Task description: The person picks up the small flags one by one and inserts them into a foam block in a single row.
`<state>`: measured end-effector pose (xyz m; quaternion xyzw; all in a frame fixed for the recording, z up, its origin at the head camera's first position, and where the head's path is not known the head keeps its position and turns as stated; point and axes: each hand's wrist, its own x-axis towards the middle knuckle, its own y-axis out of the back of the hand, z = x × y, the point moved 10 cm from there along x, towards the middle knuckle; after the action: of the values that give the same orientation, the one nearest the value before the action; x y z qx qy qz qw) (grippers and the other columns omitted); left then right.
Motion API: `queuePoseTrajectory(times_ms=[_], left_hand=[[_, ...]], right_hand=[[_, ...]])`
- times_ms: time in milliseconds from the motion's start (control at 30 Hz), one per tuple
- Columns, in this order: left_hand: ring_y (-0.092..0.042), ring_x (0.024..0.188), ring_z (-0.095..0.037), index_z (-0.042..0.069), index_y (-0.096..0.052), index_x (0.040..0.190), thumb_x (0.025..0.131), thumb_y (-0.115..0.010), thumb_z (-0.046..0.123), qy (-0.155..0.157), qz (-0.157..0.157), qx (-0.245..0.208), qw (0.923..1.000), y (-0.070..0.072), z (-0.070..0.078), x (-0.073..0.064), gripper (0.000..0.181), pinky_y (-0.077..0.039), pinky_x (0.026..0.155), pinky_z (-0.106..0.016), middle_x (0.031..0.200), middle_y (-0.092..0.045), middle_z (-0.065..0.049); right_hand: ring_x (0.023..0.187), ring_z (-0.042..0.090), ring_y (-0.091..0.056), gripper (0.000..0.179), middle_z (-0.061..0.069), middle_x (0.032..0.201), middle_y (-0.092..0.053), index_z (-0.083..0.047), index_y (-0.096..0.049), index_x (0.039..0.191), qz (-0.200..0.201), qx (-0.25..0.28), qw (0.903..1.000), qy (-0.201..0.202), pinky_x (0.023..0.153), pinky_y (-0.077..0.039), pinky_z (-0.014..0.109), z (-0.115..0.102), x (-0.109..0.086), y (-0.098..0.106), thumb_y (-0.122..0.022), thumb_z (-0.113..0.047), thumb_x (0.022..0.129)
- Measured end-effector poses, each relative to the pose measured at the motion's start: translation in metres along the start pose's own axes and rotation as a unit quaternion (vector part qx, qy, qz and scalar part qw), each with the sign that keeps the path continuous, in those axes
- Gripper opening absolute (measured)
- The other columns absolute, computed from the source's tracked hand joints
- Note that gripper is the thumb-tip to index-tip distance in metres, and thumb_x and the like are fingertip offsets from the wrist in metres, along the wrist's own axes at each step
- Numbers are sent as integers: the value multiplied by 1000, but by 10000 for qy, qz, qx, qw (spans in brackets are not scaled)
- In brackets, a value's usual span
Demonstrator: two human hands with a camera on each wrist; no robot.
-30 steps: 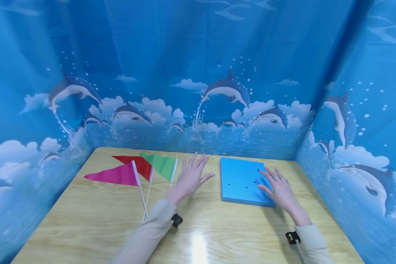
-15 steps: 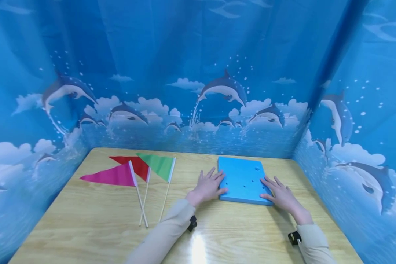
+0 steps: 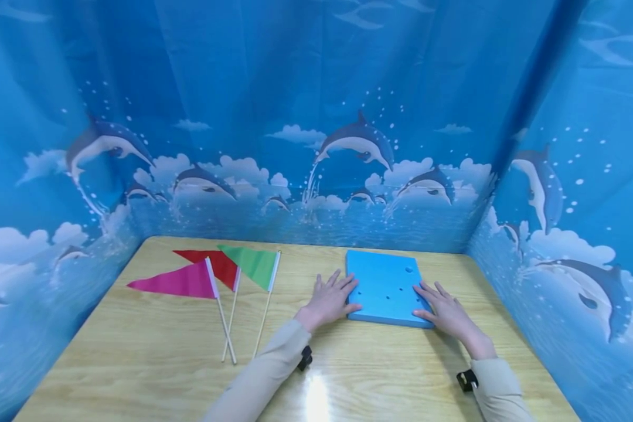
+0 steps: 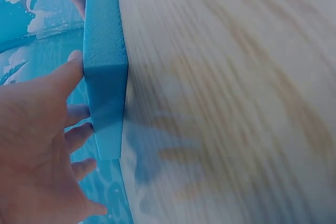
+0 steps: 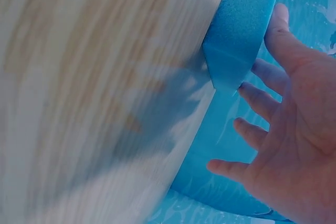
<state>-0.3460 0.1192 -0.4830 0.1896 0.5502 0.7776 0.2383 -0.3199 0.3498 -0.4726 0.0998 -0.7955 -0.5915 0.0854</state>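
Observation:
A square blue foam block with several small holes in its top lies flat on the wooden table. My left hand rests with spread fingers at the block's left edge, thumb and fingertips over its top. On the opposite side my right hand touches the right edge, its fingers also spread. In the left wrist view the left thumb lies against the block's upper face near a corner. The right wrist view has the right thumb on the block's edge, fingertips beside the corner.
Left of the hands lie three pennant flags on thin sticks: a pink flag, a red flag and a green flag. The pink and red sticks cross. A blue dolphin-print curtain surrounds the table behind and at both sides.
My left hand has moved right from beside the green flag to the block's left edge. The right hand has drawn back from over the block to its right edge. The block has shifted slightly left.

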Motion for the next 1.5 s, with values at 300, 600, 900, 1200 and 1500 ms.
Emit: queuePoseTrajectory(times_ms=[300,600,900,1200,1500], left_hand=[[-13,155,-33,19,-33,159,101,-50,55,69,-12,-24,10000,4,-14,-8,70,-8,120,-70,167,-26,0],[-15,155,-36,18,-36,158,99,-54,55,186,21,19,9998,12,-29,-23,72,-8,119,-71,166,-28,-3],[-13,154,-39,16,-35,158,99,-54,54,262,-14,-156,9995,17,-45,-38,73,-6,118,-73,166,-26,-4],[-12,154,-39,16,-34,159,100,-53,53,348,-32,-277,9990,20,-64,-52,72,-4,117,-74,166,-26,-4],[-12,154,-41,16,-37,158,100,-57,50,533,12,-492,9974,29,-83,-68,69,-4,116,-76,166,-28,-3]], right_hand=[[145,55,-22,70,26,157,-36,-1,-44,151,66,-1,9999,117,103,-25,83,-17,5,-3,-65,-41,98],[145,54,-23,69,25,157,-37,-2,-44,151,107,-90,9997,190,104,-26,82,-38,12,-7,-64,-42,98],[146,53,-23,68,25,158,-37,-3,-44,152,79,-43,9995,298,105,-25,82,-56,18,-14,-64,-41,99],[148,51,-22,69,23,158,-37,-4,-43,152,52,5,9993,359,108,-23,81,-74,26,-22,-63,-44,99],[148,51,-21,69,24,159,-35,-4,-42,153,-35,114,9985,529,108,-22,80,-96,34,-30,-62,-43,100]])
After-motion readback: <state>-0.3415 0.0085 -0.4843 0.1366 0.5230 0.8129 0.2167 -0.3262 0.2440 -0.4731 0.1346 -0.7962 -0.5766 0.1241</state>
